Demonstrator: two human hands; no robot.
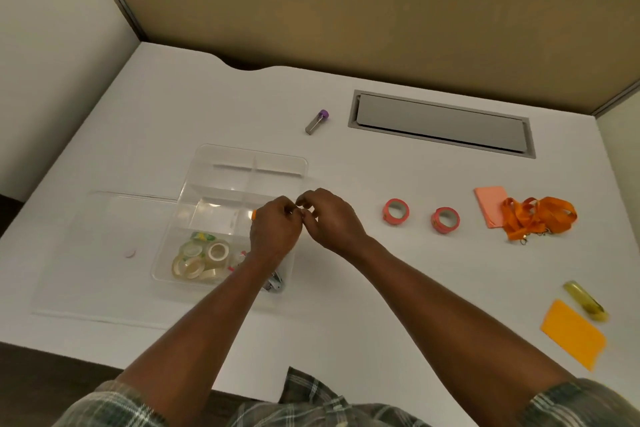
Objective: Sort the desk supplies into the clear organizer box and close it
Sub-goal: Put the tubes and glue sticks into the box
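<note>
The clear organizer box [207,184] lies open on the white desk, its lid [100,253] flat to the left. Several clear tape rolls [201,260] fill its near-left compartment, and a metal stapler [275,284] shows in the near-right one. My left hand [273,232] hovers over the box's right side, closed on a small item with an orange end [254,215]. My right hand [329,218] meets it, fingertips pinched at the same small item. Two pink tape rolls [396,211] [445,219] lie to the right.
A purple-capped lead tube [317,121] lies behind the box. At the right are a pink note pad [488,201], an orange lanyard [536,218], an orange note pad [573,333] and a yellow-green tube [585,300]. A grey cable hatch [441,123] sits at the back.
</note>
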